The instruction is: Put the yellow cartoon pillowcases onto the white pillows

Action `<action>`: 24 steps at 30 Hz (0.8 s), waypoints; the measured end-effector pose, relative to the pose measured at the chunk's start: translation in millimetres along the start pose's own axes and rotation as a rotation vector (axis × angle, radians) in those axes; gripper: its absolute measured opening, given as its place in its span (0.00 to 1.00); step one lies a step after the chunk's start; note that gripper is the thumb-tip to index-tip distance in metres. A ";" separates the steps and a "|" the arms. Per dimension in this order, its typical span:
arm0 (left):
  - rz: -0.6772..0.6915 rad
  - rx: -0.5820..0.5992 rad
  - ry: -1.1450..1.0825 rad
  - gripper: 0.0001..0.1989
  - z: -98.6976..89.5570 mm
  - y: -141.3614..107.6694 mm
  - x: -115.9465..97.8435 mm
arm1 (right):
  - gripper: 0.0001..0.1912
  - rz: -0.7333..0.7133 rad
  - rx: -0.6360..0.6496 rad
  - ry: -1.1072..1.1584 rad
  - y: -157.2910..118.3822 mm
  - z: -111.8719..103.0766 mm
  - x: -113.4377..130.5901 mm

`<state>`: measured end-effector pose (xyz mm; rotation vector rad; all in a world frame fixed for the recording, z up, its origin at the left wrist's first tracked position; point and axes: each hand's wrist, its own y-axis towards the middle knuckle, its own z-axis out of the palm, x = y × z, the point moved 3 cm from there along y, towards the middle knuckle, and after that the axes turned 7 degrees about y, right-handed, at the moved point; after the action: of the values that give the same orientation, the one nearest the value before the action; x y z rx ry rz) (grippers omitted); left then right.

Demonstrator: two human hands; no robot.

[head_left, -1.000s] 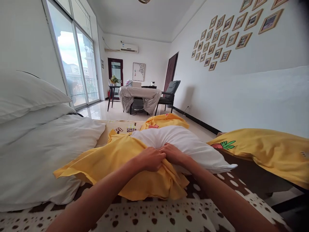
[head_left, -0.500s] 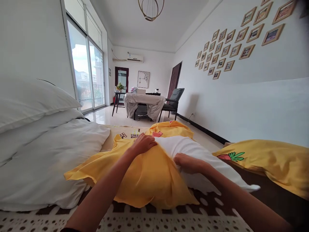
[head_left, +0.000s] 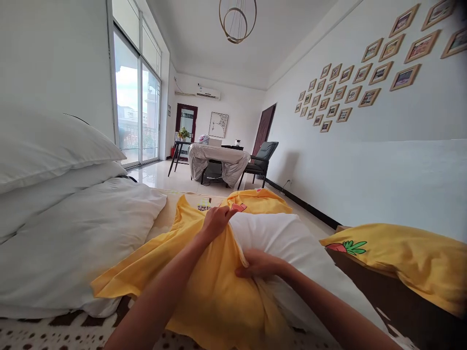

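Observation:
A yellow pillowcase (head_left: 211,287) lies spread in front of me, its open edge running across a white pillow (head_left: 279,231) that is partly inside it. My left hand (head_left: 215,222) is closed on the far part of that edge, pinching the cloth. Lower down, my right hand (head_left: 263,265) grips the near part of the edge, thumb over the fabric and fingers on the pillow side. How far the pillow reaches under the cloth is hidden.
Plain white pillows (head_left: 83,228) are stacked on the left. A yellow pillow with a carrot print (head_left: 404,257) lies at the right, and more yellow cloth (head_left: 259,199) sits beyond my hands. Farther off stand a covered table (head_left: 219,151) and a black chair (head_left: 263,158).
My right hand has moved left from the pillow onto the pillowcase's edge. My left hand still holds the cloth, which is pulled tauter. The pillowcase and pillow have come nearer to me.

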<state>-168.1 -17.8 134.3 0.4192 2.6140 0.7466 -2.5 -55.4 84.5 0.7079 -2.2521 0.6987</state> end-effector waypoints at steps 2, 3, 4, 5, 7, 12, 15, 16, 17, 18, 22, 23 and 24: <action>0.030 0.008 0.006 0.20 -6.4 -5.8 5.6 | 0.21 0.011 0.042 0.073 4.0 -0.8 -12.8; 0.047 0.017 0.010 0.18 -7.5 -11.0 12.5 | 0.22 0.008 0.051 0.109 0.9 -3.7 -20.1; 0.059 0.031 0.015 0.17 -6.9 -17.7 22.4 | 0.24 -0.003 0.037 0.168 -4.8 -7.9 -28.1; 0.061 0.048 0.022 0.17 -4.6 -25.9 34.8 | 0.25 -0.020 0.009 0.254 -12.2 -12.4 -36.6; 0.024 0.089 0.037 0.17 4.6 -45.2 64.1 | 0.26 -0.067 -0.079 0.468 -27.7 -19.2 -53.9; -0.206 0.131 0.059 0.17 26.7 -88.8 127.1 | 0.25 -0.158 -0.183 0.778 -43.7 -12.5 -77.4; -0.409 0.110 0.086 0.19 16.4 -99.7 153.5 | 0.23 -0.143 -0.209 0.844 -44.8 -5.9 -70.7; -0.486 0.122 0.086 0.21 9.6 -102.1 161.7 | 0.22 -0.130 -0.219 0.859 -46.6 -4.6 -65.5; -0.554 0.149 0.076 0.23 2.5 -104.8 169.2 | 0.21 -0.116 -0.224 0.869 -49.2 -3.3 -59.2; -0.605 0.184 0.067 0.26 -4.4 -107.9 175.4 | 0.20 -0.099 -0.218 0.870 -52.8 -1.6 -51.7; -0.749 0.417 -0.379 0.30 -13.7 -126.9 180.9 | 0.23 -0.021 -0.060 0.706 -71.5 13.9 -15.4; -0.772 0.454 -0.540 0.29 -12.4 -131.1 177.6 | 0.24 0.010 -0.007 0.630 -76.7 19.9 -7.2; -0.784 0.473 -0.675 0.27 -10.7 -133.8 173.6 | 0.25 0.046 0.030 0.544 -81.7 25.9 -0.4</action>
<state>-349.1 -65.0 19.4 -0.2186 2.0040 -0.2498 39.4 -130.0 90.8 0.4139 -1.7646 0.8332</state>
